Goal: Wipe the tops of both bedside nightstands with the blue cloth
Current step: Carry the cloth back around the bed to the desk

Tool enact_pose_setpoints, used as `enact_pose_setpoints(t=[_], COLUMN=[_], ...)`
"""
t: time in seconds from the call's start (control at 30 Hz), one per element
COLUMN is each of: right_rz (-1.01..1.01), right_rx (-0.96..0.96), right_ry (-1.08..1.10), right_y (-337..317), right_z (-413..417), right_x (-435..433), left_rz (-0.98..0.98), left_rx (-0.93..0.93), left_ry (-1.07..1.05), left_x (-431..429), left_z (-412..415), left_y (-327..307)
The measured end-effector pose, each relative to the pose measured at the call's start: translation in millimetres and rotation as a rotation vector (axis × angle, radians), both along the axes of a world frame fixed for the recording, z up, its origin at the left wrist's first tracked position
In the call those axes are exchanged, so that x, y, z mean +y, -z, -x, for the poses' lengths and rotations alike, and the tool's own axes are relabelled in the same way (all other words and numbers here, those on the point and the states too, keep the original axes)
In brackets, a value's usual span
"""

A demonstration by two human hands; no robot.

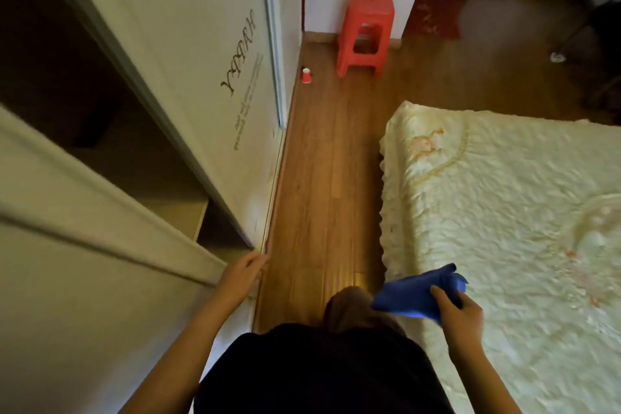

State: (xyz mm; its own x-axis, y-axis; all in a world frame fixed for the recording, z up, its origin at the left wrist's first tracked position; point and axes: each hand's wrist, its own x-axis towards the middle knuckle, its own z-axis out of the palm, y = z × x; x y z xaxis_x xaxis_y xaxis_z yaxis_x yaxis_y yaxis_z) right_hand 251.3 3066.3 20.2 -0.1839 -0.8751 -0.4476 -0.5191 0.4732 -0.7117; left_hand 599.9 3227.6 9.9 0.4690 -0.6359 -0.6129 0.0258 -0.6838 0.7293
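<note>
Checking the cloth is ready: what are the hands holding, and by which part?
The right hand grips the blue cloth at its bunched right side; the left hand holds nothing, beside the wardrobe door.

The right hand (460,313) hides part of the blue cloth (411,296).

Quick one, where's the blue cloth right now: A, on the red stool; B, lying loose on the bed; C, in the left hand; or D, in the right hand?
D: the right hand grips the blue cloth near the edge of the bed, while the left hand is over by the wardrobe door and holds no cloth.
</note>
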Motion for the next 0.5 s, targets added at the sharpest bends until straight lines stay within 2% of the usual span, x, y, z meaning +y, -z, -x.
enact_pose_setpoints(t=[0.23,0.4,0.5], right_rz=[-0.072,-0.053,-0.034], right_rx=[-0.01,-0.033,-0.087], right_ry=[0.135,-0.007,-0.124], right_y=[25,20,0], right_z=[-42,-109,-160], right_x=[-135,-267,-344], left_rz=[-0.021,-0.042,-0.019], left_rx=[0.037,0.111,0.037], left_ry=[-0.043,-0.266,-0.325], left_x=[-148,-248,-293], left_z=[-51,-102,-136], left_y=[24,19,8])
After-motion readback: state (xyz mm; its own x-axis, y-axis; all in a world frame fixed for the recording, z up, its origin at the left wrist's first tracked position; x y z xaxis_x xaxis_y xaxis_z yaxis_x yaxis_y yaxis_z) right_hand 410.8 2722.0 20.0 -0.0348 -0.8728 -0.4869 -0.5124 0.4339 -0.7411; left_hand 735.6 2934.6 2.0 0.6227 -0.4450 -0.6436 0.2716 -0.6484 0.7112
